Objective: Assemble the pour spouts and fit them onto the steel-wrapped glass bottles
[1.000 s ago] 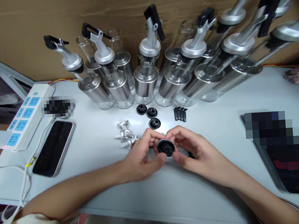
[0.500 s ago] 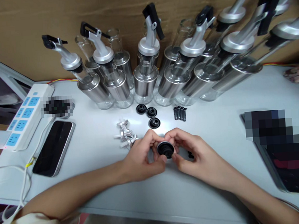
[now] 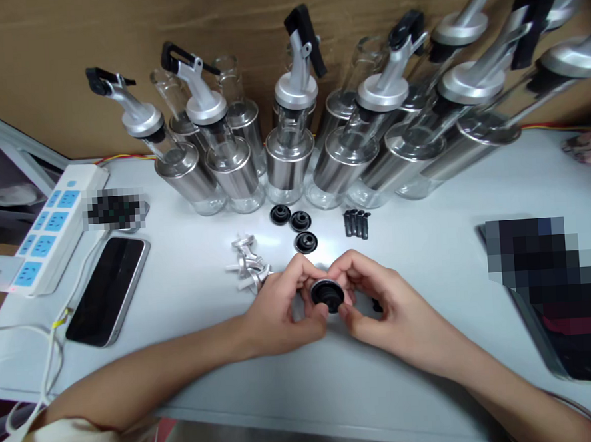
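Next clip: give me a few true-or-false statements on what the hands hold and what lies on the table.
1. The left hand and right hand pinch one round black stopper between them. True.
2. Three spare stoppers lie on the table beyond the hands. True.
3. The phone lies right of the hands. False: it lies on the left, beside the power strip.
4. Every bottle at the back carries a spout. False: several have no spout and stand open-necked.
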{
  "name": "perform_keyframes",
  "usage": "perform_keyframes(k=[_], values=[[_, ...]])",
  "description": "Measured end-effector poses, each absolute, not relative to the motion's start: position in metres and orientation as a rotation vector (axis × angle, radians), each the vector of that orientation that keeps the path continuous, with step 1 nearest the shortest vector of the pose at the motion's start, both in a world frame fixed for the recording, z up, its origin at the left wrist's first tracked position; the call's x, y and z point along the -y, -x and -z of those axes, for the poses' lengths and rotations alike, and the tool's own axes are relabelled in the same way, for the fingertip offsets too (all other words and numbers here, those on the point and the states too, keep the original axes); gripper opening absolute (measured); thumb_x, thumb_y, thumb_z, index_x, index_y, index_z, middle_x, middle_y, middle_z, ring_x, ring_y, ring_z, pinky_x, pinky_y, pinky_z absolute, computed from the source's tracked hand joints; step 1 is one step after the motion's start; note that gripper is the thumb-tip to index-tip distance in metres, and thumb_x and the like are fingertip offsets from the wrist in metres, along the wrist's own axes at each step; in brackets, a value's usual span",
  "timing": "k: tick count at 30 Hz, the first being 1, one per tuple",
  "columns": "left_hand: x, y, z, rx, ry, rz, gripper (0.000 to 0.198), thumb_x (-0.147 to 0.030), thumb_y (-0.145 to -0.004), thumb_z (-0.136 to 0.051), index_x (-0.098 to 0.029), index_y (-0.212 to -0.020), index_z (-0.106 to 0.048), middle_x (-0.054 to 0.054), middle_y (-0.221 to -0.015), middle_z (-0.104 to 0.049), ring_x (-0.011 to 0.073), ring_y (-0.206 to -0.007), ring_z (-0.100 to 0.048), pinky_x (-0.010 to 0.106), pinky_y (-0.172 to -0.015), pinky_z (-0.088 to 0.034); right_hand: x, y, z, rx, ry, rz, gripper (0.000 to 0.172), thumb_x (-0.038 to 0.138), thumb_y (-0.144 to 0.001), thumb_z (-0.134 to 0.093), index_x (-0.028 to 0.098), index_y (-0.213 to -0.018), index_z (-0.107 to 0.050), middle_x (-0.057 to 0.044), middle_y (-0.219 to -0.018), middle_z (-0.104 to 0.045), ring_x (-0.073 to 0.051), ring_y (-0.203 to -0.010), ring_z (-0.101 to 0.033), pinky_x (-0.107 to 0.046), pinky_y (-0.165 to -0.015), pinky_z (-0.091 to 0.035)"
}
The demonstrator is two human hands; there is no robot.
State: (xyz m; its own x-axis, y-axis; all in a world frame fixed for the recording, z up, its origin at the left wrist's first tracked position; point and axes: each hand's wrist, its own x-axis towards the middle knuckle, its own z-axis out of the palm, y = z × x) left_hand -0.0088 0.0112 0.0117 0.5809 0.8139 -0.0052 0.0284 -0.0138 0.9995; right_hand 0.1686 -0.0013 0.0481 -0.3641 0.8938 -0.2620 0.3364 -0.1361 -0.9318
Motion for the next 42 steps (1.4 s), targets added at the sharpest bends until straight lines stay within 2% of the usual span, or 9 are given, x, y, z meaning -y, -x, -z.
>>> perform_keyframes(k=[3, 8, 17, 23, 29, 33, 37, 42], values=[[-0.011, 0.008, -0.013, -0.778, -1.478, -0.725, 0.025, -0.025, -0.075, -0.057, -0.020, -0.096, -0.044, 0.001, -0.073, -0.056, 0.0166, -0.070, -0.058, 0.028, -0.064, -0.045, 0.002, -0.168, -0.048, 1.655, 1.389, -1.528, 0.013, 0.018, -0.069, -0.050, 0.023, -0.080, -0.045, 0.004, -0.068, -0.045, -0.013, -0.063, -0.044, -0.026, -0.057, -0.037], [-0.009, 0.007, -0.014, -0.779, -1.518, -0.727, 0.024, -0.018, -0.070, -0.055, -0.020, -0.091, -0.044, -0.001, -0.071, -0.057, 0.0112, -0.058, -0.051, 0.024, -0.056, -0.042, 0.003, -0.168, -0.049, 1.688, 1.416, -1.505, 0.016, 0.016, -0.066, -0.049, 0.023, -0.079, -0.044, 0.005, -0.066, -0.045, -0.012, -0.061, -0.044, -0.025, -0.054, -0.036], [-0.008, 0.009, -0.012, -0.855, -1.588, -0.664, 0.025, -0.016, -0.067, -0.056, -0.021, -0.089, -0.045, -0.009, -0.056, -0.044, 0.0062, -0.043, -0.039, 0.016, -0.043, -0.031, 0.004, -0.168, -0.047, 1.700, 1.416, -1.497, 0.017, 0.015, -0.065, -0.049, 0.023, -0.078, -0.042, 0.008, -0.058, -0.041, -0.011, -0.053, -0.040, -0.023, -0.048, -0.032], [-0.008, 0.010, -0.012, -0.844, -1.591, -0.639, 0.029, -0.012, -0.066, -0.058, -0.021, -0.090, -0.045, -0.010, -0.056, -0.043, 0.0044, -0.041, -0.034, 0.014, -0.040, -0.025, 0.005, -0.168, -0.046, 1.724, 1.421, -1.470, 0.015, 0.017, -0.067, -0.049, 0.024, -0.077, -0.041, 0.009, -0.056, -0.040, -0.010, -0.050, -0.039, -0.023, -0.046, -0.031], [-0.007, 0.010, -0.009, -0.819, -1.603, -0.721, 0.026, -0.013, -0.067, -0.059, -0.021, -0.089, -0.046, -0.009, -0.060, -0.044, 0.0040, -0.043, -0.033, 0.015, -0.041, -0.026, 0.006, -0.168, -0.046, 1.751, 1.432, -1.385, 0.015, 0.017, -0.067, -0.051, 0.023, -0.078, -0.042, 0.009, -0.055, -0.041, -0.009, -0.048, -0.040, -0.022, -0.044, -0.033], [-0.005, 0.008, -0.003, -0.812, -1.611, -0.846, 0.025, -0.018, -0.077, -0.058, -0.020, -0.100, -0.049, -0.006, -0.064, -0.046, 0.0061, -0.047, -0.037, 0.018, -0.044, -0.030, 0.007, -0.168, -0.043, 1.692, 1.376, -1.296, 0.014, 0.015, -0.070, -0.053, 0.023, -0.079, -0.046, 0.007, -0.057, -0.046, -0.010, -0.052, -0.047, -0.022, -0.048, -0.039], [-0.006, 0.007, -0.004, -0.751, -1.638, -0.958, 0.036, -0.023, -0.084, -0.059, -0.021, -0.117, -0.045, 0.002, -0.086, -0.057, 0.0113, -0.068, -0.053, 0.023, -0.061, -0.044, 0.006, -0.169, -0.040, 1.572, 1.242, -1.252, 0.018, 0.013, -0.075, -0.057, 0.023, -0.088, -0.050, 0.003, -0.070, -0.061, -0.011, -0.065, -0.060, -0.023, -0.060, -0.048], [-0.008, 0.007, -0.007, -0.738, -1.688, -0.981, 0.039, -0.024, -0.089, -0.057, -0.023, -0.125, -0.042, 0.005, -0.099, -0.054, 0.0160, -0.085, -0.053, 0.029, -0.076, -0.046, 0.004, -0.170, -0.041, 1.528, 1.236, -1.277, 0.028, 0.016, -0.079, -0.063, 0.026, -0.103, -0.052, 0.001, -0.082, -0.069, -0.014, -0.077, -0.066, -0.027, -0.073, -0.053]])
